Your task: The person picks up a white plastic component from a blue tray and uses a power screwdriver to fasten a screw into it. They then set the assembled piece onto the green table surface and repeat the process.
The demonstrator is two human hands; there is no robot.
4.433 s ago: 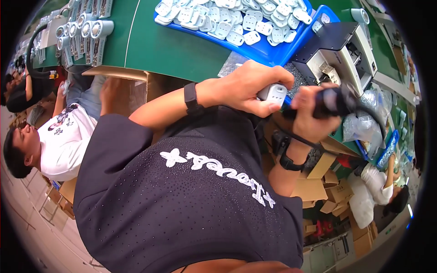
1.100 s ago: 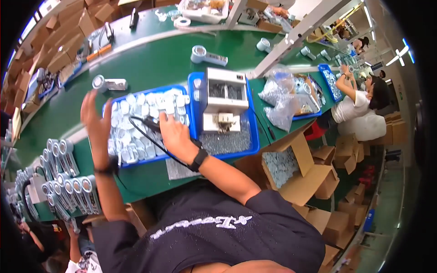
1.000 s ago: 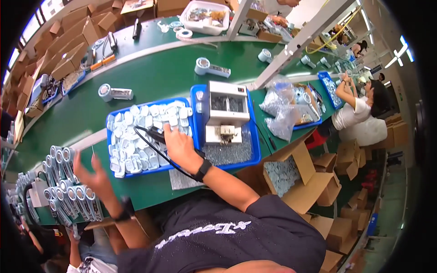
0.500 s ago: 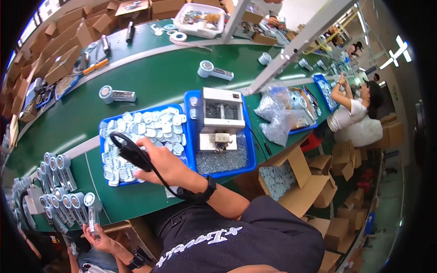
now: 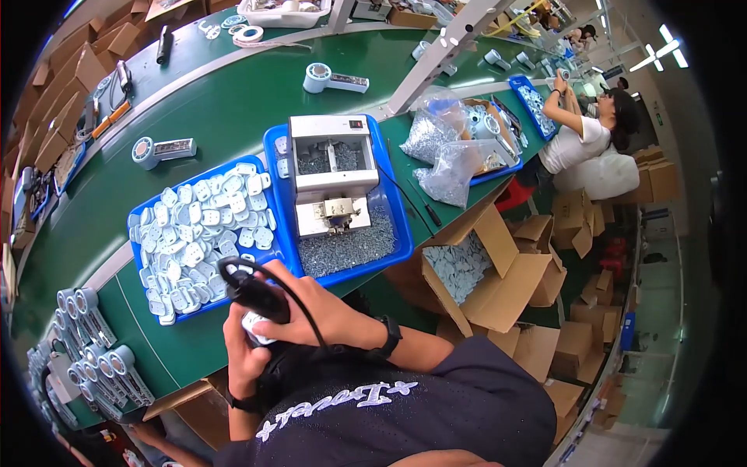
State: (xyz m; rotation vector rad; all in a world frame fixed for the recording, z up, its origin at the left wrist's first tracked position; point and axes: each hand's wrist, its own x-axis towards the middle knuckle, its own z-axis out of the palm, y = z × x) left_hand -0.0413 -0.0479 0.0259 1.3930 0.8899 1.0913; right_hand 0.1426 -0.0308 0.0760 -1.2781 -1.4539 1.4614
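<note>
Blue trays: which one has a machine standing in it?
The tray just right of the heaped tray of pale pieces: a white machine stands in it among metal bits; no other tray shows one.

The widest open stretch of the table (image 5: 233,89) crosses the upper middle, with one fan (image 5: 163,150) at centre left and a second fan (image 5: 334,80) at upper centre to steer around. At lower left, a bare lane runs between the piece tray (image 5: 278,251) and the fan stack (image 5: 97,350). The two trays stand side by side, with hardly a gap between; the machine (image 5: 333,175) rises above the parts tray (image 5: 402,247). Plastic bags (image 5: 443,167) crowd the right of centre, behind a slanting post (image 5: 447,58). At lower centre, the right grip (image 5: 315,307), black tool (image 5: 261,296) and looped cable (image 5: 310,310) block the approach to the piece tray's near corner.
</note>
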